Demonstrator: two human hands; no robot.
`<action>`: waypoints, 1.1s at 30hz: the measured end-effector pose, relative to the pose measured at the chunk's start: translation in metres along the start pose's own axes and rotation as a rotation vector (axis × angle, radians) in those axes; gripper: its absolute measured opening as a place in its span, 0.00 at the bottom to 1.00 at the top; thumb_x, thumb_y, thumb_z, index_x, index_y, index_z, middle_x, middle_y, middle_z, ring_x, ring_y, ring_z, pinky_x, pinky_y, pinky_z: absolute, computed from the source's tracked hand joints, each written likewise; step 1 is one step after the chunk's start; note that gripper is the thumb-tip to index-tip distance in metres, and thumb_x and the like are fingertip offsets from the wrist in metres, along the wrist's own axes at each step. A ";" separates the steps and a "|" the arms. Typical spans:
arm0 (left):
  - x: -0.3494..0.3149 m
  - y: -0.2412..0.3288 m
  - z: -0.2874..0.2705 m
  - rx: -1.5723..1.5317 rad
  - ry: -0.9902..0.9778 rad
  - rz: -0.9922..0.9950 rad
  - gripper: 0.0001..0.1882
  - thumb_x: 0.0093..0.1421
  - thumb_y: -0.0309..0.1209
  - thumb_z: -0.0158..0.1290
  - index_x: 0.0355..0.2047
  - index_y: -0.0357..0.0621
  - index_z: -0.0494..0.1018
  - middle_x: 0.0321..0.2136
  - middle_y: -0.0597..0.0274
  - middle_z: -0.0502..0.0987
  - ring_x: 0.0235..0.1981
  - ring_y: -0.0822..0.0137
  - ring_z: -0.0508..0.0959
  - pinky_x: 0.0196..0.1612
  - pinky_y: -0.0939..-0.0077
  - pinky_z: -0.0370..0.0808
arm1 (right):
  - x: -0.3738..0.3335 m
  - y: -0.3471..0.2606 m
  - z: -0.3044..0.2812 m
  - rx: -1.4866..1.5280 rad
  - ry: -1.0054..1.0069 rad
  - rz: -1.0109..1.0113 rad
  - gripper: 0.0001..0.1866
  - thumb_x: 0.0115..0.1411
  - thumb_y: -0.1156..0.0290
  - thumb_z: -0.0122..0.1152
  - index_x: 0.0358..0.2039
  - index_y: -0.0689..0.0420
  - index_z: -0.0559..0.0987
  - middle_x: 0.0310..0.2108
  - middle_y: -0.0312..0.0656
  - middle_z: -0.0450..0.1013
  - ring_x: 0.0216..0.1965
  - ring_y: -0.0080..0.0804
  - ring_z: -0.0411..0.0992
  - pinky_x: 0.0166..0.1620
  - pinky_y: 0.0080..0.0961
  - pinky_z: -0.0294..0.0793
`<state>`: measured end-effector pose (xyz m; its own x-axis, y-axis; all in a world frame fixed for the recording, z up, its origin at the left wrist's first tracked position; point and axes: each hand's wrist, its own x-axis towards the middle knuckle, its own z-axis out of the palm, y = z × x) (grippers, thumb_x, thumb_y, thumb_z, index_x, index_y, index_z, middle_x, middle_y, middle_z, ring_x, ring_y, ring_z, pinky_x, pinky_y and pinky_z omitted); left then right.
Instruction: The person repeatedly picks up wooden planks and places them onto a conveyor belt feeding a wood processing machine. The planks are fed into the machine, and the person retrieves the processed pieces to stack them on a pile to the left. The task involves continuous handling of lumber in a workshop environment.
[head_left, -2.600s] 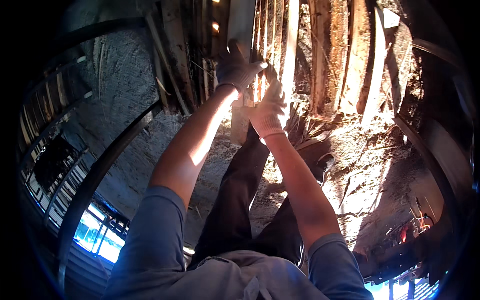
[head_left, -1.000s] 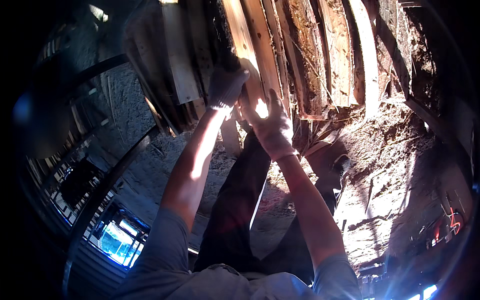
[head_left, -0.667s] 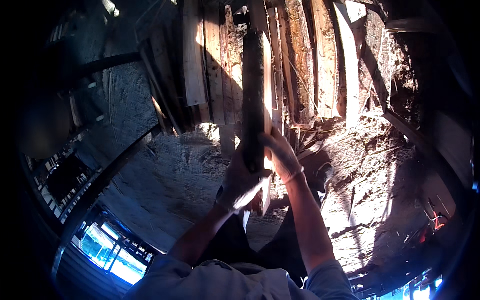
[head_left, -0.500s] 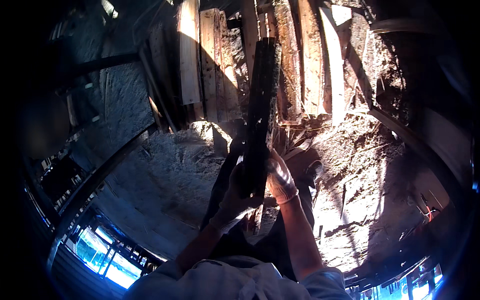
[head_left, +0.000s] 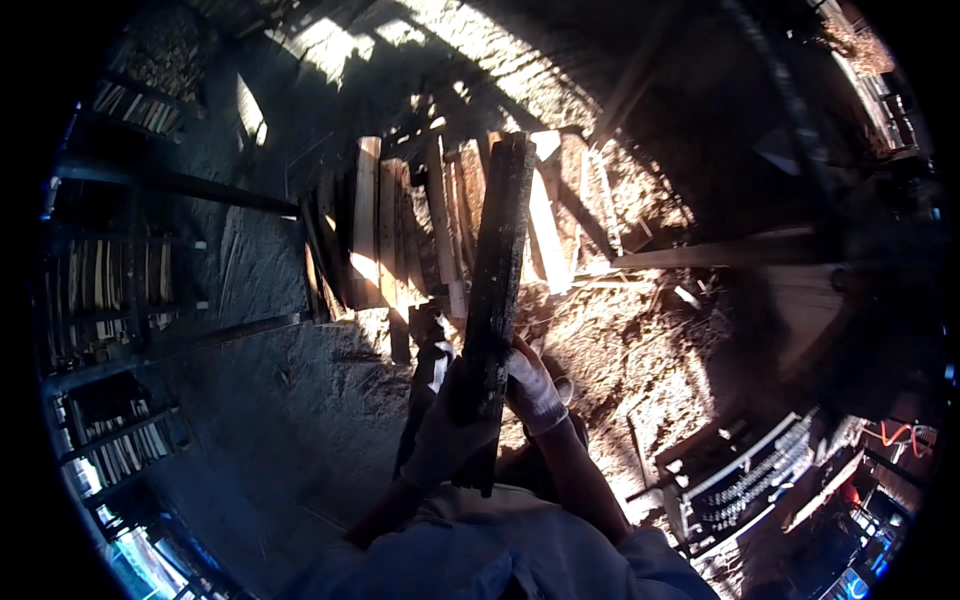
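A long dark wooden plank (head_left: 502,240), or several stacked together, stands out lengthwise in front of my body, its far end over a row of boards. My left hand (head_left: 445,435), gloved and in shadow, grips the near part from the left side. On the opposite edge my right hand (head_left: 535,385), in a white glove, is closed round the wood. Under the plank's far half lie pale rough-sawn boards (head_left: 367,215) side by side on the ground, some sunlit and some shaded.
Sawdust and chips cover the ground (head_left: 640,350) on the right. A beam (head_left: 715,255) runs off to the right of the boards. Racks of stacked wood (head_left: 100,275) stand along the left. A slatted light-coloured frame (head_left: 750,480) lies at the lower right, near an orange cord (head_left: 900,437).
My view has turned and widened, showing more of the racks and the far ground. The plank stays in both hands and its near end is now closer to my body.
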<state>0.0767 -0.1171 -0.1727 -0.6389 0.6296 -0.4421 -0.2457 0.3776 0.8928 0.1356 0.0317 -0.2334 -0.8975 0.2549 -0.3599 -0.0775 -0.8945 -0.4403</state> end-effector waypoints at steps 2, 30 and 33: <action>-0.022 0.029 0.016 -0.022 -0.041 0.001 0.49 0.52 0.31 0.66 0.71 0.44 0.53 0.54 0.55 0.75 0.55 0.66 0.75 0.57 0.70 0.72 | -0.026 -0.031 0.017 -0.071 -0.034 -0.042 0.45 0.58 0.47 0.69 0.64 0.65 0.64 0.53 0.43 0.72 0.54 0.33 0.72 0.59 0.31 0.71; -0.112 0.140 -0.004 -0.229 -0.411 0.399 0.51 0.43 0.18 0.57 0.71 0.42 0.52 0.59 0.58 0.69 0.57 0.65 0.72 0.59 0.70 0.70 | -0.204 -0.114 0.198 -0.318 0.156 -0.726 0.48 0.49 0.57 0.79 0.63 0.66 0.65 0.55 0.45 0.73 0.54 0.31 0.72 0.57 0.27 0.72; -0.082 0.119 -0.014 -0.114 -0.277 0.444 0.53 0.40 0.15 0.52 0.71 0.41 0.51 0.59 0.57 0.69 0.54 0.63 0.73 0.56 0.68 0.72 | -0.229 -0.122 0.196 -0.287 0.227 -0.778 0.45 0.51 0.62 0.79 0.64 0.66 0.64 0.54 0.44 0.73 0.53 0.31 0.73 0.57 0.28 0.72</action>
<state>0.0898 -0.1329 -0.0293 -0.4869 0.8734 -0.0122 -0.0829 -0.0323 0.9960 0.2658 0.0103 0.0643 -0.5236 0.8519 -0.0113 -0.4947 -0.3148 -0.8101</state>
